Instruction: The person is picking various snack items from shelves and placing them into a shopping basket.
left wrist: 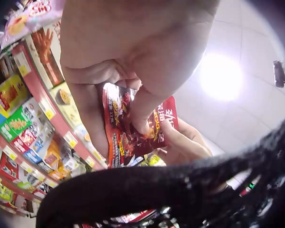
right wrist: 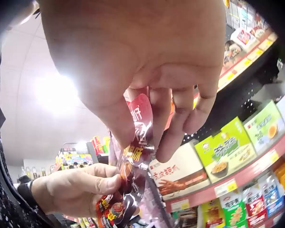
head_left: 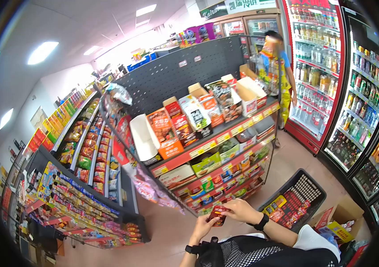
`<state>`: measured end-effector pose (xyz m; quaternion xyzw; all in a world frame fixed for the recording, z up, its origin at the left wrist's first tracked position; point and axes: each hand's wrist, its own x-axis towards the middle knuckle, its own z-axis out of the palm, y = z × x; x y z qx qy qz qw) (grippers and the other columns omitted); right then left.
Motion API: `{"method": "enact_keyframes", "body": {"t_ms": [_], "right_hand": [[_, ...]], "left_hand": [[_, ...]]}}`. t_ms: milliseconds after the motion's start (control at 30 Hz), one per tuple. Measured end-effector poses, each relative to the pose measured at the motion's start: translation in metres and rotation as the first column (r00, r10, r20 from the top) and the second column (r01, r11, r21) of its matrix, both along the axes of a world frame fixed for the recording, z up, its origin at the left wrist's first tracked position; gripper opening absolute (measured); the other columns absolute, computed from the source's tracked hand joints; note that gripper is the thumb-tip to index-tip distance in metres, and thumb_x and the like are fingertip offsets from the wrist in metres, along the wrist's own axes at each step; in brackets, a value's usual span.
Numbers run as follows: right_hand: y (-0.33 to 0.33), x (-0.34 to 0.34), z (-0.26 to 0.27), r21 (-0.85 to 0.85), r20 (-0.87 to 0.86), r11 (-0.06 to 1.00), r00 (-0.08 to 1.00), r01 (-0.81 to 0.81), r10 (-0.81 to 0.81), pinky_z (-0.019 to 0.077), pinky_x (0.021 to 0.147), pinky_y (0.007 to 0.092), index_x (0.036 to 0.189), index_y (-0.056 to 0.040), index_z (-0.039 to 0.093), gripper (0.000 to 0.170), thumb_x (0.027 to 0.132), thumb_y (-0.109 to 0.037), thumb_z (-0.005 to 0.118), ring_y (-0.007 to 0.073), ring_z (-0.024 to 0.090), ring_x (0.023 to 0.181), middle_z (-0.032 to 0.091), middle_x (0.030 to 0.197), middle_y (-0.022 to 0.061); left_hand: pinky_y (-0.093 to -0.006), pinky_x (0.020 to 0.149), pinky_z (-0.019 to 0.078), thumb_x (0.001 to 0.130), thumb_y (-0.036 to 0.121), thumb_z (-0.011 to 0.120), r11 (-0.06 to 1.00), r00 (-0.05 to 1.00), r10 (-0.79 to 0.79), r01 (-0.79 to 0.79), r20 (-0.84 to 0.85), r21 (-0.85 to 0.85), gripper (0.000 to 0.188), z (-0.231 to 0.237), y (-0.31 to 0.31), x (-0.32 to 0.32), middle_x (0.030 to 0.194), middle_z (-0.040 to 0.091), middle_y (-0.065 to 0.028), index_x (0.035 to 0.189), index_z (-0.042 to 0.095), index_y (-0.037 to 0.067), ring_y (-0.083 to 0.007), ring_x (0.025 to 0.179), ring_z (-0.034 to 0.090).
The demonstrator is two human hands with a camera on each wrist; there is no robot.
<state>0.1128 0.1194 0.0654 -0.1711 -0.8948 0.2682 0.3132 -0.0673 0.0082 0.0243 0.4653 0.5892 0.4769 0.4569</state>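
Note:
A small dark red snack packet (head_left: 217, 216) is held between both hands in front of the body. The left hand (head_left: 202, 228) pinches its lower left part, thumb on the printed face. At its upper edge the right hand (head_left: 242, 211) grips with thumb and fingers. In the left wrist view the packet (left wrist: 128, 126) shows its printed face, with the left hand (left wrist: 137, 47) across its top and fingers of the right hand (left wrist: 187, 142) at its edge. The right wrist view has the packet (right wrist: 135, 161) bent and seen nearly edge-on, between the right hand (right wrist: 137, 61) and the left hand (right wrist: 76, 187).
A shelf unit (head_left: 211, 144) with boxed and bagged snacks stands ahead. A black basket (head_left: 316, 189) holding red and yellow packets is at the right, beside an open cardboard box (head_left: 347, 211). Drink fridges (head_left: 316, 66) line the right; a person (head_left: 273, 66) stands behind the shelf.

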Motion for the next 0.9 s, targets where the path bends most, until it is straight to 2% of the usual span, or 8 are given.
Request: {"method": "enact_keyframes", "body": {"t_ms": [100, 200, 300, 367, 433, 567, 667, 900], "right_hand": [[0.014, 0.045, -0.001, 0.032, -0.019, 0.999, 0.999, 0.034, -0.033, 0.0467, 0.069, 0.0392, 0.097, -0.0065, 0.064, 0.022, 0.082, -0.021, 0.065, 0.0308, 0.062, 0.078, 0.065, 0.082, 0.0127], [0.015, 0.082, -0.007, 0.012, 0.01, 0.979, 0.979, 0.201, -0.201, 0.0452, 0.069, 0.0383, 0.094, -0.0041, 0.065, 0.02, 0.08, -0.018, 0.066, 0.0299, 0.06, 0.076, 0.064, 0.081, 0.0115], [0.015, 0.103, -0.015, -0.029, -0.007, 0.972, 0.972, 0.234, -0.234, 0.0451, 0.069, 0.0381, 0.096, -0.0045, 0.065, 0.021, 0.08, -0.018, 0.066, 0.0298, 0.06, 0.077, 0.064, 0.082, 0.0113], [0.017, 0.111, -0.016, -0.04, -0.041, 0.975, 0.975, 0.219, -0.22, 0.0454, 0.07, 0.0375, 0.097, -0.0052, 0.066, 0.02, 0.08, -0.016, 0.066, 0.0287, 0.06, 0.078, 0.064, 0.083, 0.0102], [0.016, 0.114, -0.015, -0.032, -0.112, 0.997, 0.99, 0.077, -0.08, 0.0458, 0.071, 0.0362, 0.097, -0.0062, 0.066, 0.019, 0.08, -0.014, 0.066, 0.027, 0.06, 0.079, 0.065, 0.084, 0.0084], [0.016, 0.102, -0.009, -0.003, -0.121, 0.997, 0.99, 0.076, -0.076, 0.0461, 0.071, 0.0343, 0.097, -0.0079, 0.067, 0.018, 0.08, -0.012, 0.067, 0.0253, 0.06, 0.078, 0.065, 0.084, 0.0063], [0.016, 0.082, -0.007, 0.041, -0.166, 0.997, 0.985, 0.062, -0.054, 0.0458, 0.069, 0.0342, 0.096, -0.0086, 0.067, 0.017, 0.079, -0.011, 0.067, 0.0249, 0.06, 0.078, 0.065, 0.083, 0.006], [0.027, 0.022, 0.017, 0.099, -0.038, 0.995, 0.999, -0.005, 0.009, 0.0451, 0.067, 0.0351, 0.097, -0.0092, 0.067, 0.017, 0.08, -0.012, 0.066, 0.025, 0.061, 0.077, 0.065, 0.082, 0.0078]], "left_hand": [[-0.0255, 0.067, 0.0538, 0.088, 0.015, 0.065, 0.999, 0.998, -0.051, 0.051, 0.025, -0.004, 0.022, -0.013, 0.029, 0.039, 0.087, 0.069, -0.0071, 0.102, 0.067, -0.002, -0.0105, 0.074, 0.064], [-0.0262, 0.064, 0.0529, 0.088, 0.017, 0.065, 0.993, 0.992, -0.105, 0.101, -0.064, -0.068, 0.021, -0.01, 0.045, 0.073, 0.085, 0.069, -0.0071, 0.098, 0.067, -0.001, -0.011, 0.069, 0.064], [-0.0268, 0.063, 0.0509, 0.086, 0.023, 0.068, 0.989, 0.958, -0.118, 0.138, -0.26, 0.061, 0.027, -0.031, 0.055, 0.09, 0.082, 0.069, -0.0088, 0.1, 0.067, -0.001, -0.0088, 0.072, 0.063], [-0.0266, 0.065, 0.0511, 0.085, 0.02, 0.068, 0.989, 0.979, -0.15, 0.151, -0.135, -0.003, 0.026, -0.027, 0.054, 0.098, 0.083, 0.069, -0.0083, 0.1, 0.067, -0.001, -0.0091, 0.075, 0.062], [-0.0267, 0.067, 0.0529, 0.085, 0.016, 0.068, 0.967, 0.954, -0.219, 0.241, 0.202, -0.087, 0.025, -0.002, 0.048, 0.104, 0.089, 0.069, -0.0081, 0.103, 0.066, 0.0, -0.0105, 0.078, 0.062], [-0.029, 0.073, 0.0573, 0.088, 0.012, 0.064, 0.948, 0.958, -0.282, 0.286, 0.045, -0.14, 0.026, -0.012, 0.05, 0.089, 0.095, 0.066, -0.0097, 0.11, 0.062, -0.002, -0.016, 0.082, 0.066], [-0.0286, 0.07, 0.0578, 0.089, 0.011, 0.062, 0.964, 0.963, -0.128, 0.176, 0.236, -0.197, 0.025, -0.011, 0.045, 0.083, 0.095, 0.066, -0.0084, 0.111, 0.061, -0.001, -0.0153, 0.08, 0.065], [-0.0284, 0.058, 0.0591, 0.092, 0.014, 0.058, 0.983, 0.968, -0.115, 0.143, 0.222, -0.114, 0.029, -0.013, 0.033, 0.034, 0.094, 0.066, -0.0122, 0.116, 0.054, -0.002, -0.02, 0.07, 0.068]]}}
